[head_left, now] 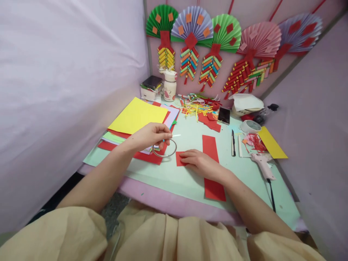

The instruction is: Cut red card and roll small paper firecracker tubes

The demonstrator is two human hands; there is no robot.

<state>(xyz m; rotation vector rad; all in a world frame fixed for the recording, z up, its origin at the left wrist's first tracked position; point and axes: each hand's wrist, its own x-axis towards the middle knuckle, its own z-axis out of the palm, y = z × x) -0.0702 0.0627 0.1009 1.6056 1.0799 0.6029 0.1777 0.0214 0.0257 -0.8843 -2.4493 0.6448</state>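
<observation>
My left hand [152, 135] hovers above the table with its fingers pinched on a thin metal ring [164, 149] that hangs below them, and a small white stick juts out to the right of the fingertips. My right hand [197, 162] lies flat, fingers together, pressing a small red paper piece [179, 158] onto the pale green mat [168, 174]. A long red paper strip [210, 148] runs under my right wrist toward the table's front edge.
A stack of coloured paper with a yellow sheet [137, 116] on top lies at the left. A glue gun [262, 165], pens [233, 142], tape roll [250, 126], phone [224, 115], paper scraps [197, 107] and a bottle [170, 86] sit further back. Paper fans hang on the wall.
</observation>
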